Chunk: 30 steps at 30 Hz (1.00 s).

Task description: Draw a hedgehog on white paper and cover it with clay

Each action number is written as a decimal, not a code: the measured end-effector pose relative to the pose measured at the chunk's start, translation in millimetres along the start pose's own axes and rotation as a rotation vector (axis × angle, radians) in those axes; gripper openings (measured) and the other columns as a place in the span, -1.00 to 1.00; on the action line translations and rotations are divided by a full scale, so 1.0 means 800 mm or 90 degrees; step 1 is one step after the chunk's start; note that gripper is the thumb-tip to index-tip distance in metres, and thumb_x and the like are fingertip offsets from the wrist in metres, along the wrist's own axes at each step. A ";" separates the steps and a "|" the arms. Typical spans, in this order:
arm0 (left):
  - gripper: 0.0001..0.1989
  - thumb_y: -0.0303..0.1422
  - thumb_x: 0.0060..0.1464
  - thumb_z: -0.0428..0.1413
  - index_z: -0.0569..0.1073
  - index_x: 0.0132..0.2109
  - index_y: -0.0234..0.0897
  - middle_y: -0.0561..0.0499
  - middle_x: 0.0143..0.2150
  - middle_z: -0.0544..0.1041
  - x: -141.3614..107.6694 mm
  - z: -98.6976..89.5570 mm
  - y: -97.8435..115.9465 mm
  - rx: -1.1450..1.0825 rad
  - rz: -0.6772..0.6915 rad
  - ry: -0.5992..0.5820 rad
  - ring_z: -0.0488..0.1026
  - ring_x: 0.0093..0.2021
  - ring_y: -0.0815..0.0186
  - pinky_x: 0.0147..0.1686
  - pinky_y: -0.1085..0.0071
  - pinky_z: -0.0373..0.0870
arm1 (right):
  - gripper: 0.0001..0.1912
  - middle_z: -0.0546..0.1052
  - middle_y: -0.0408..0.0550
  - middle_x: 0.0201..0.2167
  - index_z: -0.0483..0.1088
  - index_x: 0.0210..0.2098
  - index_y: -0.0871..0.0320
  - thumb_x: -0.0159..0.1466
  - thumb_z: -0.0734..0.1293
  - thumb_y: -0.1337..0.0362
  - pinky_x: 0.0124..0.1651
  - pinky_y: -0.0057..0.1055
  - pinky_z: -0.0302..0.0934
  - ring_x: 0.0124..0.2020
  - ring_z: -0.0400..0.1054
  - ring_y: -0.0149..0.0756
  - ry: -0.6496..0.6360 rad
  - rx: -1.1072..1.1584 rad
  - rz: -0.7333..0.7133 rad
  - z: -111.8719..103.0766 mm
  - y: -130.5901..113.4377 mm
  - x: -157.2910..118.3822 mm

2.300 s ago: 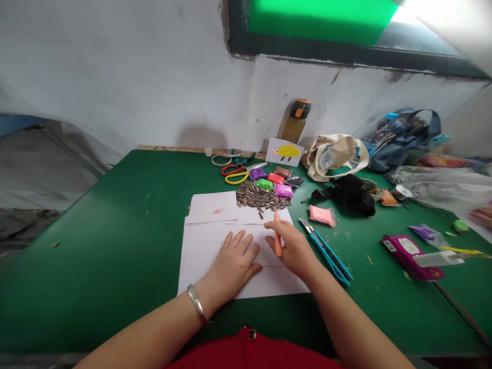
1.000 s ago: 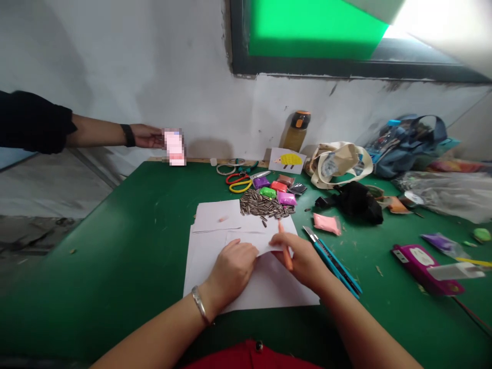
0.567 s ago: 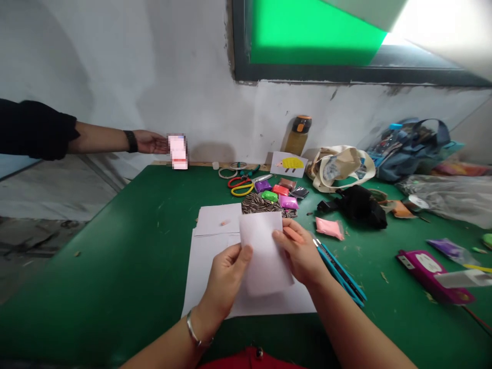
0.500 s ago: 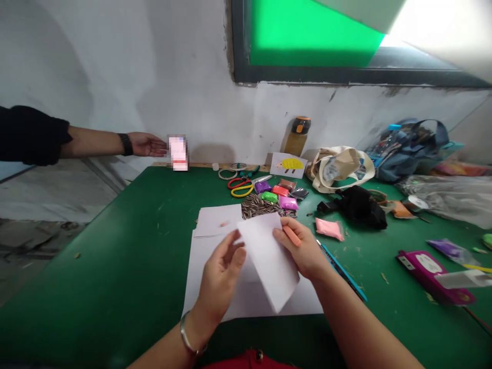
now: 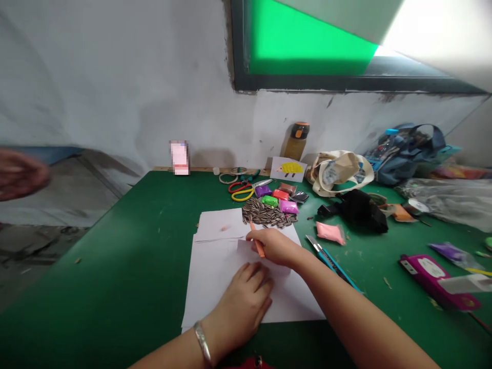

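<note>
The person's right hand (image 5: pixel 274 246) grips a slim orange pen (image 5: pixel 260 249) between closed fingers, one end of it pointing to the far side. Beneath that hand, a small white sheet (image 5: pixel 245 247) lies on larger white paper (image 5: pixel 209 284) at the near middle of the green table (image 5: pixel 126 261). The left hand (image 5: pixel 246 300), with a silver bangle (image 5: pixel 202 342) at the wrist, rests palm down on the paper just nearer than the right, its fingers loosely spread and slightly bent.

A small stack of white sheets (image 5: pixel 210 220) lies on the far left part of the larger paper. To its right is a heap of striped sunflower seeds (image 5: pixel 265 212), with packets of coloured clay (image 5: pixel 270 200) bunched on its far side. Scissors (image 5: pixel 242 193) with red and yellow handles lie left of the packets. Farther back, a card with a yellow hedgehog (image 5: pixel 290 168) leans in front of a bottle (image 5: pixel 295 147). Right of the paper are a salmon-pink packet (image 5: pixel 330 232) and, nearer, a blue utility knife (image 5: pixel 326 259). At the far left edge of the table stands a pixelated phone (image 5: pixel 180 158). Another person's hand (image 5: pixel 21 174), blurred, shows at the left; its fingers cannot be made out.
</note>
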<state>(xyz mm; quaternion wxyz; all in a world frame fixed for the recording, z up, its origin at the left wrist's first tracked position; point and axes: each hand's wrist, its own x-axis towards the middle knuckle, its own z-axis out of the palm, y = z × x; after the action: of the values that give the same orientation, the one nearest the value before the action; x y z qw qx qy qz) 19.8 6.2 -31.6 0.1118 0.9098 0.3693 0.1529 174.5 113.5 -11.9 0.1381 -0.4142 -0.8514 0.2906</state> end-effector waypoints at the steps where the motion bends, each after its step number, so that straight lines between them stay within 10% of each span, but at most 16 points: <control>1: -0.72 -0.41 0.19 0.00 0.37 0.05 -0.29 -0.16 0.06 0.39 0.000 0.000 0.002 0.003 -0.005 -0.009 0.23 0.15 0.04 0.16 0.00 0.18 | -0.66 0.50 -0.16 -0.47 0.43 -0.14 0.12 0.12 0.23 0.49 -0.41 -0.51 -0.01 -0.46 0.28 -0.39 -0.004 -0.034 -0.013 0.001 0.000 0.001; 12: -0.85 -0.37 0.21 -0.01 0.43 -0.22 -0.33 -0.10 -0.27 0.46 0.028 -0.001 0.019 0.037 0.031 -0.063 0.36 -0.15 0.13 -0.10 0.12 0.34 | -0.70 0.45 -0.05 -0.43 0.43 -0.16 0.14 0.13 0.24 0.48 -0.27 -0.39 0.03 -0.36 0.23 -0.26 0.085 -0.186 -0.151 0.032 0.013 0.010; 19: -0.81 -0.36 0.19 0.02 0.42 -0.10 -0.34 -0.15 -0.13 0.46 0.031 0.002 0.016 -0.007 0.026 -0.011 0.33 -0.03 0.09 -0.03 0.12 0.32 | -0.81 0.46 -0.09 -0.32 0.35 -0.17 0.10 0.33 0.14 0.22 -0.24 -0.42 0.17 -0.31 0.31 -0.30 0.384 0.175 0.074 0.013 0.021 -0.041; 30: -0.69 -0.33 0.21 -0.02 0.36 0.08 -0.26 -0.18 0.15 0.34 0.023 0.005 -0.009 0.027 -0.014 0.023 0.16 0.22 0.00 0.16 -0.08 0.09 | -0.52 0.44 0.03 -0.24 0.32 -0.04 0.18 0.10 0.13 0.60 -0.02 -0.30 0.14 -0.04 0.23 -0.16 0.159 -0.058 -0.068 0.037 0.037 -0.087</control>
<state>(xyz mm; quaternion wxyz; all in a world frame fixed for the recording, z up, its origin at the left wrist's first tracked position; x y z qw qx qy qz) 29.1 23.6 -33.9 0.0874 0.9050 0.3843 0.1602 222.0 62.4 -52.9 0.2394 -0.4070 -0.8607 0.1902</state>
